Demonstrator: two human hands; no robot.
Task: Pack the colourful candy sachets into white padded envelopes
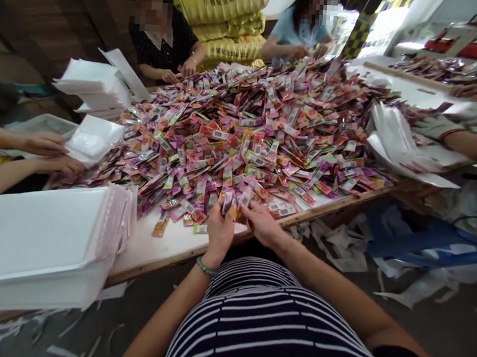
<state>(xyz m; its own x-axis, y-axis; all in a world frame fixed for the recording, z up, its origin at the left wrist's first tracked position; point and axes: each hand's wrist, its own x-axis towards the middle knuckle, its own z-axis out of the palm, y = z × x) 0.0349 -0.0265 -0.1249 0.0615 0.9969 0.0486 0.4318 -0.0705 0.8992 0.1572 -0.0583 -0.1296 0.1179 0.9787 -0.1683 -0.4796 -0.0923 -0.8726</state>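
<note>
Both of my hands are close together at the table's near edge, in front of a large heap of small colourful packets [224,140]. My left hand [220,228], with a beaded bracelet [206,266] at the wrist, is closed round a few pink and purple sachets [228,201]. On the right, my right hand [262,223] pinches a pinkish sachet [245,196] beside them. The fingers partly cover what they hold, so I cannot tell how many there are. Loose packets, an orange one [161,225] among them, lie just left of my hands.
White sheet stacks stand on the table [145,248]: a big one [41,231] at left, another [94,81] behind. Another person's hands [48,151] hold a white pack at left. A gloved hand [438,126] is at right. Two people work across the heap. Paper scraps [340,238] litter the floor.
</note>
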